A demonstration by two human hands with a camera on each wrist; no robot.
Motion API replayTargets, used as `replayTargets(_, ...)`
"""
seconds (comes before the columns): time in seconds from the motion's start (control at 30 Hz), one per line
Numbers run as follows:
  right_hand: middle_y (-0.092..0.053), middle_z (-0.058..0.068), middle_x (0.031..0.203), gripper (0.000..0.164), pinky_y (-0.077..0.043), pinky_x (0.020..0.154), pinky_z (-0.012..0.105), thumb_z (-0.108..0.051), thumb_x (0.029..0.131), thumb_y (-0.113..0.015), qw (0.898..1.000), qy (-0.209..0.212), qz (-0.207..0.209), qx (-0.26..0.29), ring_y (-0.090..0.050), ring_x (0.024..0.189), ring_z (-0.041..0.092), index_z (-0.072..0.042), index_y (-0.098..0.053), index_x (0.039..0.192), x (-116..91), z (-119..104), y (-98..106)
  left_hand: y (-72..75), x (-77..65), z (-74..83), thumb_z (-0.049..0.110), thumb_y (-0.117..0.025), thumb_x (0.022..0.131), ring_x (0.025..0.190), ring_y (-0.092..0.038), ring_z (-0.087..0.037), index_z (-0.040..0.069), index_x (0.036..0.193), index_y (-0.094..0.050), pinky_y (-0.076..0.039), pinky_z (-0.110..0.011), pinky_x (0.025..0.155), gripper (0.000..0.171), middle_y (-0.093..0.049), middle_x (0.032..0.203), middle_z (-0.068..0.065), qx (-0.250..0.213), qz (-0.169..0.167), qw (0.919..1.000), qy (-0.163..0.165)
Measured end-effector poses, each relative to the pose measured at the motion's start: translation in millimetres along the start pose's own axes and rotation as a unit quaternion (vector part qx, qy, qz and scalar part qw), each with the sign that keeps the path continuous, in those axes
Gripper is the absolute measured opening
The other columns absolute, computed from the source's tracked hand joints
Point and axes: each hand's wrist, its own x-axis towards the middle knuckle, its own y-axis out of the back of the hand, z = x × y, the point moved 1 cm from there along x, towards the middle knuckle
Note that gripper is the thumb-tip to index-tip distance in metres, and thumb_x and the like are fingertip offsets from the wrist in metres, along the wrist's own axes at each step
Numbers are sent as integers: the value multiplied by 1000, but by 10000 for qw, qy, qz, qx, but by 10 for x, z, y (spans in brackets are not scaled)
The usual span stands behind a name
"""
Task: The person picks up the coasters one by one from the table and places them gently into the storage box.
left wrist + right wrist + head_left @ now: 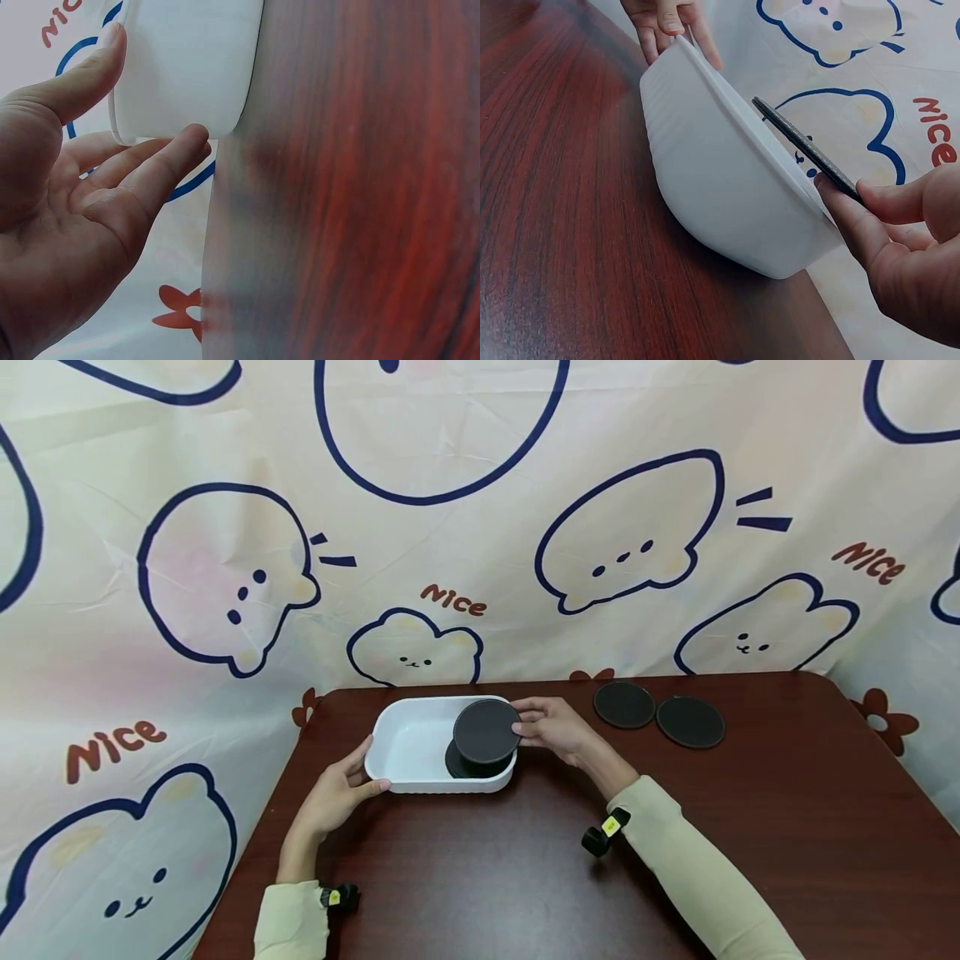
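Observation:
A white oblong plastic basin (408, 747) with rounded corners and a ribbed side stands on the table. My left hand (334, 792) holds its left end, the thumb at the near corner and the fingers round the end; the left wrist view shows the thumb and fingers against the basin wall (187, 67). Between thumb and fingers, my right hand (553, 727) pinches the edge of a round black coaster (487, 731). That coaster is tilted above the basin's right end, as the right wrist view also shows. Beneath it, another black coaster (457, 764) lies inside the basin, partly covered.
Two more round black coasters, the left one (624, 705) and the right one (691, 722), lie side by side at the back right of the dark brown wooden table (480, 868). A cartoon-printed cloth (480, 552) hangs behind the table.

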Motion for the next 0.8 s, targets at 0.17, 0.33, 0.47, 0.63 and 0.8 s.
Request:
replayTargets(0.17,-62,27,147,50,-63,98,37,2,104,-65,9999,-61,31,-101,-73,110,17,1,-55,153,17,-40,-43,-4,-1,-16,21,-79,99,146,-54,-45,9,172,-20,-61,-36,102,94,-30,173,-27,46,29,10000,-5)
replayTargets(0.33,-62,26,149,51,-63,99,40,2,103,-66,9997,-105,76,-213,-73,111,19,0,-55,153,40,-70,-80,-5,6,-23,21,-79,99,145,-55,-45,9,172,-21,-60,-36,102,94,-30,174,-26,18,39,10000,1)
replayTargets(0.47,-60,27,150,52,-64,97,39,3,103,-67,9997,-82,71,-240,-72,109,18,0,-55,153,59,-77,-106,-9,14,-11,21,-80,99,145,-55,-45,9,172,-21,-60,-37,102,94,-30,173,-27,8,60,10000,-13)
replayTargets(0.63,-63,26,144,50,-66,88,32,4,102,-67,9994,-33,125,-322,-72,100,14,1,-57,151,52,-83,-144,0,10,-4,21,-80,99,145,-55,-44,10,172,-21,-60,-40,103,94,-30,174,-25,-23,46,10000,5)
replayTargets(0.8,-70,19,128,49,-66,84,31,4,100,-69,9988,0,200,-453,-72,92,13,-1,-60,148,26,-91,-191,6,-6,-10,22,-79,100,147,-53,-45,9,172,-20,-58,-43,105,94,-28,174,-26,-10,-6,10000,35)
